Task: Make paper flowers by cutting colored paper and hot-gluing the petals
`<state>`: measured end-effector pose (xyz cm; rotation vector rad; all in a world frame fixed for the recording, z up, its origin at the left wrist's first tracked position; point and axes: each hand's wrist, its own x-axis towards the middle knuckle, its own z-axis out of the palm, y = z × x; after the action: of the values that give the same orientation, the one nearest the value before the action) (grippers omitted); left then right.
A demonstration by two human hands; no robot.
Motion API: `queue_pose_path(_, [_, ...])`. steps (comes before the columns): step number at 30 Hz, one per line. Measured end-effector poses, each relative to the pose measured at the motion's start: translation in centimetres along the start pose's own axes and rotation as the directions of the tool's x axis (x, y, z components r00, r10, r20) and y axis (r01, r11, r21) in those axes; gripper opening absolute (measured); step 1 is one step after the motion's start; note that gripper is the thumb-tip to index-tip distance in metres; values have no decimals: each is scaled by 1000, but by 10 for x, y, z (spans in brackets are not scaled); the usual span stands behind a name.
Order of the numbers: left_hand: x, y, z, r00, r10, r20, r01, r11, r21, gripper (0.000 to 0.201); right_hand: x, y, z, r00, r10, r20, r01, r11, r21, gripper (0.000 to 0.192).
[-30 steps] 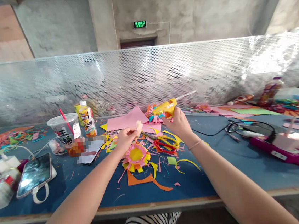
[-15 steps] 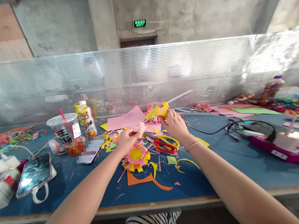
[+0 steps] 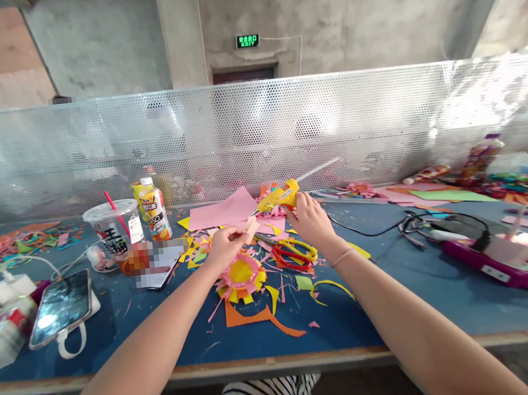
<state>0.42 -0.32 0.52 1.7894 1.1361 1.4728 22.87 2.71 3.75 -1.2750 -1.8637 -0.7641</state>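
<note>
Blue counter is littered with paper scraps. Yellow glue gun is clamped in right hand, nozzle aimed at small paper strip pinched by left hand above paper flower, presumably for gluing.

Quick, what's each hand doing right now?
Left hand: closed on a small pale paper piece.
Right hand: gripping the yellow glue gun.
</note>
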Motion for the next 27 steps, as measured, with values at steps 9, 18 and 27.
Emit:
queue_pose_path(9, [0,4,0,1000,-19,-23,19,1000,4,12,0,4,1,1000,-12,-6,12,999,-47,32])
queue_pose_path(18, [-1,6,-1,1000,-21,-21,21,1000,-16,13,0,3,-3,1000,-5,6,6,998,-66,34])
queue_pose_path(27, [0,5,-1,998,-32,-52,31,999,-20,16,-2,21,-1,961,195,196,-178,979,-100,46])
